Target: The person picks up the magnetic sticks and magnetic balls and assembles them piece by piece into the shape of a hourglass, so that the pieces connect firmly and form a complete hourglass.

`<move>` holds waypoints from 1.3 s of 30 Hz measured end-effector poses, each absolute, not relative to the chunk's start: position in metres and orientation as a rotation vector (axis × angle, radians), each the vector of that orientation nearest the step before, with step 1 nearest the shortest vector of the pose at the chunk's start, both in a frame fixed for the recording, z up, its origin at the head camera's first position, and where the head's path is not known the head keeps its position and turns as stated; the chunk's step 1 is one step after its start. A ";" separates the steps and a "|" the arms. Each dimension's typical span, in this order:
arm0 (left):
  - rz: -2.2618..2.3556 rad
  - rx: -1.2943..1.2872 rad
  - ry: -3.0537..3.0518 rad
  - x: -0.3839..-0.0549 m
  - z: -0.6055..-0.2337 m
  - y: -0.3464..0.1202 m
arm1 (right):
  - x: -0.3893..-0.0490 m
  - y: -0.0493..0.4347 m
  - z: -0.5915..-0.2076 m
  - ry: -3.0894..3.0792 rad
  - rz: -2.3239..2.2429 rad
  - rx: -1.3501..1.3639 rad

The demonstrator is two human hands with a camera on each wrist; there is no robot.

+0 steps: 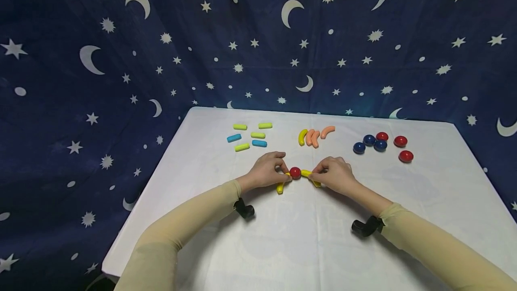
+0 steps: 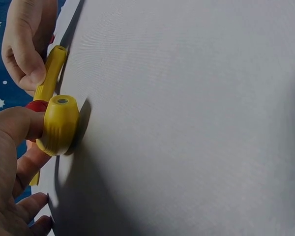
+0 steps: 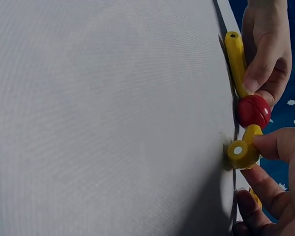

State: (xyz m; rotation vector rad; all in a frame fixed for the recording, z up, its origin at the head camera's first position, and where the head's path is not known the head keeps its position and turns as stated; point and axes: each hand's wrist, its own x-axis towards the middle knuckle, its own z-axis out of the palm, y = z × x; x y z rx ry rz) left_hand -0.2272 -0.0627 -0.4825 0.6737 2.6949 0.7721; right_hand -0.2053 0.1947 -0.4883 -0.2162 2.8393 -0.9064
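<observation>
A red ball (image 1: pixel 295 173) with a groove around it lies on the white table between both hands. My left hand (image 1: pixel 265 169) pinches a yellow curved stick (image 1: pixel 280 188) at the ball's left side, one end meeting the ball. On the other side, my right hand (image 1: pixel 336 175) pinches a second yellow curved stick (image 1: pixel 305 173), its near end against the ball (image 3: pixel 253 113). A small silvery disc shows in the free end of the right stick (image 3: pixel 243 155), as in the left one (image 2: pixel 59 125). Fingers hide the middle of both sticks.
Behind the hands lie lime rods (image 1: pixel 242 147), blue rods (image 1: pixel 234 138), a yellow curved stick (image 1: pixel 302 137) and orange curved sticks (image 1: pixel 327 132). Dark blue balls (image 1: pixel 359 148) and red balls (image 1: pixel 405 156) sit farther right. A starry cloth (image 1: pixel 258 71) hangs behind the table.
</observation>
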 end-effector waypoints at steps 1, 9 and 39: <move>0.769 0.680 2.696 -0.227 -0.483 -0.063 | -0.205 0.195 -0.488 2.842 -0.908 -0.218; 0.771 0.683 2.686 -0.229 -0.483 -0.064 | -0.208 0.192 -0.491 2.850 -0.930 -0.317; 0.780 0.615 2.661 -0.230 -0.474 -0.058 | -0.215 0.177 -0.500 2.853 -0.925 -0.567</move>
